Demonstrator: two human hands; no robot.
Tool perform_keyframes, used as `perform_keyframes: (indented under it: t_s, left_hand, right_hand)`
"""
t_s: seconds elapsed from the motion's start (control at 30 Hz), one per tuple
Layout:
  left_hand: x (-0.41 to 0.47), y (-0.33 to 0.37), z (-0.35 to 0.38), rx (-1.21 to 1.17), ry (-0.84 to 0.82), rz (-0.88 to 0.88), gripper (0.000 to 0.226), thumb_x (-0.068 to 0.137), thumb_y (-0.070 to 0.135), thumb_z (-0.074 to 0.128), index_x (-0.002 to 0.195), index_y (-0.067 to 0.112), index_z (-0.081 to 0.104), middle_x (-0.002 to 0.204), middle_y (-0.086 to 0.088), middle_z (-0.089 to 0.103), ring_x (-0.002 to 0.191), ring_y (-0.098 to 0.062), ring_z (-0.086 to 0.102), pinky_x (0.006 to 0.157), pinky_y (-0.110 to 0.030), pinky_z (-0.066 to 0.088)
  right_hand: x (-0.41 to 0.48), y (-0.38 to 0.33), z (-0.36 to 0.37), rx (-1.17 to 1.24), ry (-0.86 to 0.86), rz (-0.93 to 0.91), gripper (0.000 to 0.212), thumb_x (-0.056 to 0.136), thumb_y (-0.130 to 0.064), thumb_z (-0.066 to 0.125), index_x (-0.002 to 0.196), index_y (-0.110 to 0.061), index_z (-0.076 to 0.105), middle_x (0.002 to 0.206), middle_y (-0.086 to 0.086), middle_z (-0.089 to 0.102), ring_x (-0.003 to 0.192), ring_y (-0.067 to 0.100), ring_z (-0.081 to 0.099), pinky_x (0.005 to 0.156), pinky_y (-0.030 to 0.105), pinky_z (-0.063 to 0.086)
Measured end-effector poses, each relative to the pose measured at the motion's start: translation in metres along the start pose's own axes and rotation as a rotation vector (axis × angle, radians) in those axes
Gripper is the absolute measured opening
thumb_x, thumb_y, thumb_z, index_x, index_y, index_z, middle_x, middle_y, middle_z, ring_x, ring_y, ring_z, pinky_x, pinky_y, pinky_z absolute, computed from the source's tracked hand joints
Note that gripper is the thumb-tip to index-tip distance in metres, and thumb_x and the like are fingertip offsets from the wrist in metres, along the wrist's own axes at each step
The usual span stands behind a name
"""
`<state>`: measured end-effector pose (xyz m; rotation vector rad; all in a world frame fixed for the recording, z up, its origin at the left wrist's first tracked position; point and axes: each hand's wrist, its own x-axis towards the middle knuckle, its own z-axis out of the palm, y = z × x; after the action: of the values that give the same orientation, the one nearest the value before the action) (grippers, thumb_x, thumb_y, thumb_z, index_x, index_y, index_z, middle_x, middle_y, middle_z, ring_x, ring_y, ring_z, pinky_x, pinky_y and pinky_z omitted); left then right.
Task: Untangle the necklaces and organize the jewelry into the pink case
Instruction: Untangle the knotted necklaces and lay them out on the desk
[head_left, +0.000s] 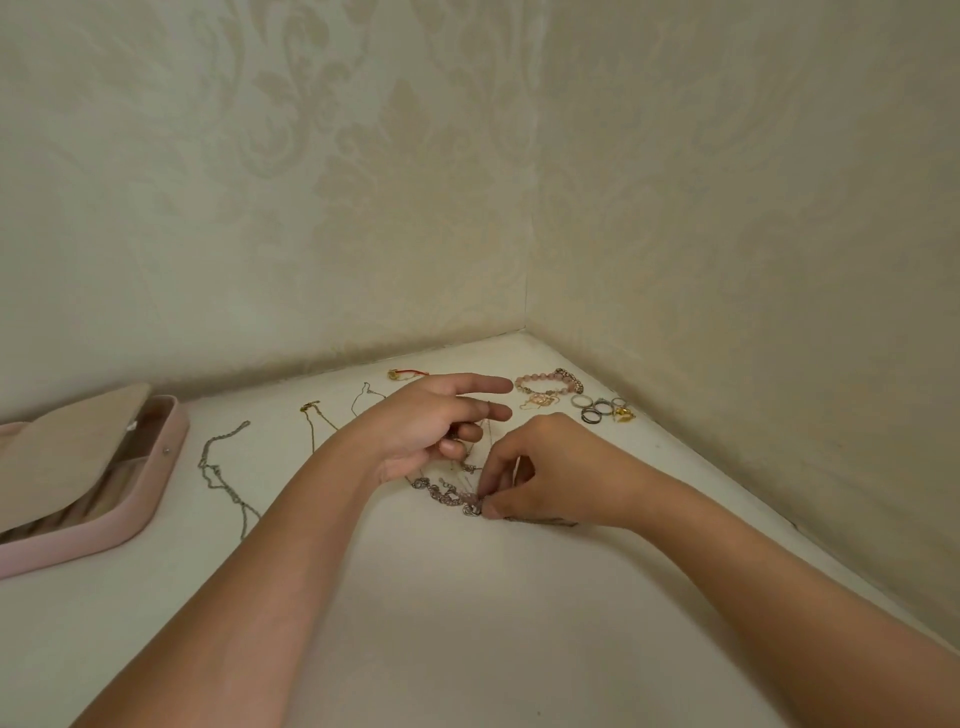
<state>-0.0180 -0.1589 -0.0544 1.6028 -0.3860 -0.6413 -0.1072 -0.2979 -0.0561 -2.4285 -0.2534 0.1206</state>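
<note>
Head: tangled necklaces (444, 493) lie between left hand (426, 423), right hand (545, 467); both pinching.

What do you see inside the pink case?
Only beige padded rolls show in the pink case; its half-lowered lid covers most of the interior, so any jewelry there is hidden.

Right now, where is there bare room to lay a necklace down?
The widest bare patch of the white surface is nearest the camera, between the two forearms, below the tangled necklaces. Another lies in front of the pink case. Crowded: the corner with bracelets and rings, and the loose chains beside the case.
</note>
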Motion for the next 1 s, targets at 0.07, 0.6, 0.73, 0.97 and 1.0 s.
perform_keyframes:
  t_s: [0.07,0.6,0.73,0.97,1.0]
  left_hand:
    - [-0.001,0.001,0.001,-0.018,0.012,0.01,0.029,0.097,-0.002,0.047,0.121,0.009,0.06,0.099,-0.008,0.068,0.054,-0.007,0.053,0.044,-0.017,0.044]
    - [-0.014,0.012,0.001,0.421,0.118,0.224,0.028,0.071,0.035,0.077,0.073,0.009,0.068,0.067,0.0,0.071,0.061,-0.008,0.067,0.061,-0.019,0.056]
    - [-0.015,0.012,0.003,0.453,0.09,0.238,0.024,0.066,0.033,0.079,0.074,0.012,0.071,0.068,-0.002,0.072,0.061,-0.005,0.066,0.06,-0.017,0.053]
    - [-0.012,0.009,0.0,0.491,0.171,0.291,0.008,0.074,0.025,0.081,0.073,0.022,0.074,0.077,-0.008,0.073,0.066,-0.009,0.06,0.074,-0.029,0.052]
    - [-0.012,0.008,0.001,0.486,0.177,0.3,0.007,0.075,0.024,0.081,0.073,0.023,0.073,0.077,-0.006,0.073,0.066,-0.008,0.06,0.074,-0.028,0.051]
  right_hand:
    - [0.0,0.001,-0.003,0.028,-0.023,0.039,0.01,0.081,-0.019,0.074,0.087,-0.01,0.074,0.059,-0.01,0.062,0.046,-0.003,0.053,0.045,0.008,0.037]
    - [0.008,0.013,-0.023,1.164,0.026,0.355,0.013,0.091,-0.01,0.06,0.08,-0.005,0.066,0.067,0.007,0.068,0.056,0.012,0.067,0.054,0.019,0.056]
    - [0.011,0.017,-0.021,1.208,0.063,0.327,0.014,0.092,-0.009,0.058,0.083,-0.003,0.066,0.07,0.009,0.07,0.059,0.013,0.069,0.058,0.02,0.058]
    - [0.009,0.019,-0.021,1.165,0.131,0.211,0.012,0.084,0.002,0.062,0.08,-0.001,0.073,0.078,0.013,0.073,0.067,0.015,0.072,0.063,0.02,0.058]
    - [0.009,0.019,-0.022,1.15,0.152,0.203,0.011,0.082,0.004,0.063,0.08,-0.001,0.073,0.078,0.013,0.073,0.067,0.015,0.072,0.062,0.02,0.058]
